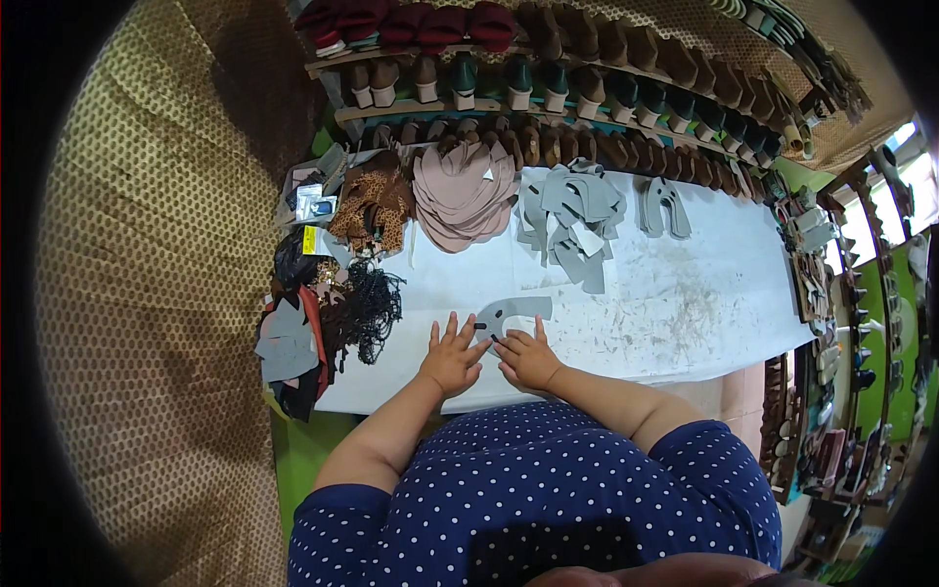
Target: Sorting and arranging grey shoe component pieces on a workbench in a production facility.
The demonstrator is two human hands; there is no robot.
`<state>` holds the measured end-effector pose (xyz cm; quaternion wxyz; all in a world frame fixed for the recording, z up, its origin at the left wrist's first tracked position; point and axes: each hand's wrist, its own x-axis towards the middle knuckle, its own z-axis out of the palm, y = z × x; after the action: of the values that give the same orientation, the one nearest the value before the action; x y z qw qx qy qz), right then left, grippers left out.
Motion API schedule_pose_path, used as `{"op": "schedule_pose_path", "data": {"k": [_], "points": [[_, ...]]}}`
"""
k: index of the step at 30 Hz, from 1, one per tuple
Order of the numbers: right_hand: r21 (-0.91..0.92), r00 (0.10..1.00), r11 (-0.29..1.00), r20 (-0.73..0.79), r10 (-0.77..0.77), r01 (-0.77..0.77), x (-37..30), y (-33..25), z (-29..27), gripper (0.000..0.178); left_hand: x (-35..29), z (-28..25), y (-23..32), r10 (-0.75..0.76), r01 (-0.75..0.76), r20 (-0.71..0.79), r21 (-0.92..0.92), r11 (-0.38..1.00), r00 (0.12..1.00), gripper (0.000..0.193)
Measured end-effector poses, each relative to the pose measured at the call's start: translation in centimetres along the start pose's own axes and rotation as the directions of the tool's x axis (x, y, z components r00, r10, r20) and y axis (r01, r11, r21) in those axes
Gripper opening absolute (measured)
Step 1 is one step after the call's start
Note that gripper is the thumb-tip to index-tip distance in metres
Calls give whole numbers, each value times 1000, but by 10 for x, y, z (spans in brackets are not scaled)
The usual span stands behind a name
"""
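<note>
A grey cut-out piece shaped like a shoe upper (514,311) lies flat on the white worktable (675,303) right in front of me. My left hand (453,354) rests flat on the table with fingers spread, its fingertips touching the near left end of the piece. My right hand (528,358) sits beside it, fingertips pressing on the piece's lower edge. Neither hand lifts anything.
A heap of grey cut pieces (572,220), a pink stack (465,191) and leopard-print pieces (372,201) lie at the table's far side. Dark scraps and black mesh (367,308) crowd the left end. Shelves of shoe lasts and heels (548,83) run behind.
</note>
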<state>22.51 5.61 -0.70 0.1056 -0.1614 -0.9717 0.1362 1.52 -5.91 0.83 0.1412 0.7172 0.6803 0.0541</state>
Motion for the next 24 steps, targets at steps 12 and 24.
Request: {"op": "schedule_pose_path", "data": {"k": [12,24], "points": [[37,999,999,-15,-32,32,-6,13,12,43,4,0,-2,9,-10,42,19,1000,999,62],[14,995,998,77,-63,62,-2,13,3,52,25,1,4,-347,322,-79,-230,919,935,65]]}}
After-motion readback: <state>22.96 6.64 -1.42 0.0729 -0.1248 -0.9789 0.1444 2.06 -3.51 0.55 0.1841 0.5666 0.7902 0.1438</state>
